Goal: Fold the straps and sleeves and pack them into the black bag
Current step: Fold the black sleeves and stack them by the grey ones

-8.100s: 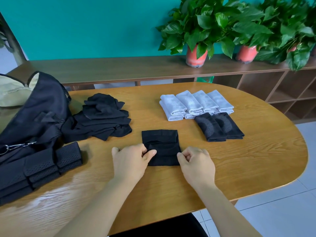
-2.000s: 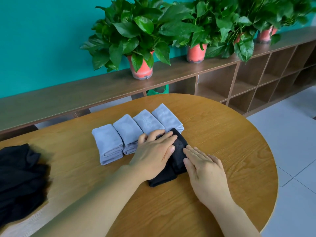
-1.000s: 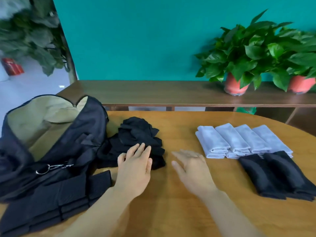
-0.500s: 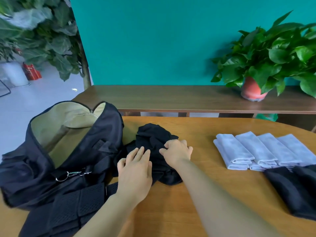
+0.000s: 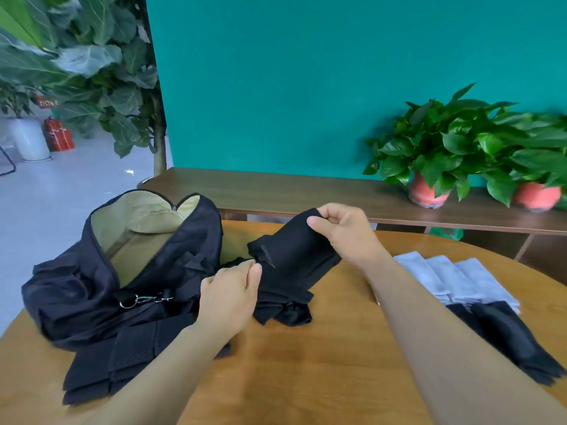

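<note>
Two hands (image 5: 228, 289) (image 5: 346, 231) on black sleeve (image 5: 294, 250)

Matt black cloth sleeve (image 5: 294, 250), glossy wooden table (image 5: 322, 363), shiny metal clip (image 5: 144, 299).

- Black bag (image 5: 76, 289): unzipped, slumped at the left of the table (image 5: 306, 378), tan lining exposed.
- Black straps (image 5: 122, 357): perforated, folded flat, stacked against the bag's near side.
- Black sleeve (image 5: 294, 246): raised, pinched at its top by right hand (image 5: 346, 234) and at its lower edge by left hand (image 5: 228, 289).
- Loose black sleeves (image 5: 285, 308): crumpled heap beside the bag, under the raised one.
- Grey sleeves (image 5: 454, 280): folded, in a row at right.
- Folded black sleeves (image 5: 506, 335): just in front of the grey row.
</note>
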### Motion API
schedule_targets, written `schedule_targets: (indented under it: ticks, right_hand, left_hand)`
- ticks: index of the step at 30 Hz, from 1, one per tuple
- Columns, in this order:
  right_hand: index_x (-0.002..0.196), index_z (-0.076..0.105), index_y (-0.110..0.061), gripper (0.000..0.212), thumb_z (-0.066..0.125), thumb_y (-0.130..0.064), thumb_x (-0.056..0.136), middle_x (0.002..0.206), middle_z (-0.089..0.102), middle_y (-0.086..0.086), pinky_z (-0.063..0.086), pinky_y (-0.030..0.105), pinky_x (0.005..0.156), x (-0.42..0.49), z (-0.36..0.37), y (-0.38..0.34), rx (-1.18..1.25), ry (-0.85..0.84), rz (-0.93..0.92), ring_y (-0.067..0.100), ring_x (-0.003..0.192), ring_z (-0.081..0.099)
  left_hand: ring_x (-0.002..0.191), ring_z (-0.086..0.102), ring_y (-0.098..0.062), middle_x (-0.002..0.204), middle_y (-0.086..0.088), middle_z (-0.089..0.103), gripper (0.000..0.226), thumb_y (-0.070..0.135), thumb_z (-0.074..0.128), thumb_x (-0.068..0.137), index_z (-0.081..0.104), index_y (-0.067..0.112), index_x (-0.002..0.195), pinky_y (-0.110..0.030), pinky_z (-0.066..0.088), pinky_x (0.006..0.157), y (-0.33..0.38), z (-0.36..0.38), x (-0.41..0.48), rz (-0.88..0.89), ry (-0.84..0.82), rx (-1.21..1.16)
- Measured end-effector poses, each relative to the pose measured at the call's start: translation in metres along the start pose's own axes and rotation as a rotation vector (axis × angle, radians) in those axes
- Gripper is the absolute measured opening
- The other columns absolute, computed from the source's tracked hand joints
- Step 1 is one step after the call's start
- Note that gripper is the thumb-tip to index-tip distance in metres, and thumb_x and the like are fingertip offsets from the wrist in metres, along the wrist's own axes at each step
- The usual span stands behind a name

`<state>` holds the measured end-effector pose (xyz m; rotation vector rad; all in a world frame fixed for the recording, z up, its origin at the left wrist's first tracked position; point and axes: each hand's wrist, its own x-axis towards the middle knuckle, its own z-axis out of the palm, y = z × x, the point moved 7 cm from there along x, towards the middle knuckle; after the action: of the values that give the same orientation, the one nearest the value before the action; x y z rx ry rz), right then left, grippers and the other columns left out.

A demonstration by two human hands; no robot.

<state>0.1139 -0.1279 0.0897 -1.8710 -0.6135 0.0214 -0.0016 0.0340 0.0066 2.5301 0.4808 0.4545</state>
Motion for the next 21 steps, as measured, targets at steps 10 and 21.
schedule_targets:
  ticks: [10,21]
  right_hand:
    - [0.091,0.067,-0.012,0.011,0.059,-0.005,0.091,0.081,0.072,-0.001,0.052,0.023,0.067,-0.093,-0.067,0.002,0.096,0.101,0.066,0.009,0.073,0.066]
    - [0.083,0.069,-0.021,0.020,0.063,-0.001,0.084,0.089,0.074,-0.002,0.055,0.039,0.088,-0.215,-0.039,0.136,-0.094,-0.082,0.633,0.017,0.088,0.070]
  left_hand:
    - [0.085,0.063,-0.004,0.097,0.002,0.070,0.048,0.031,0.054,0.098,0.036,0.036,0.142,-0.015,0.048,0.072,0.094,0.001,-0.043,0.046,-0.127,-0.707]
    - [0.079,0.058,-0.006,0.093,0.010,0.055,0.056,0.018,0.058,0.094,0.034,0.016,0.145,-0.021,0.049,0.069,0.057,0.101,-0.121,-0.102,-0.491,-0.296]
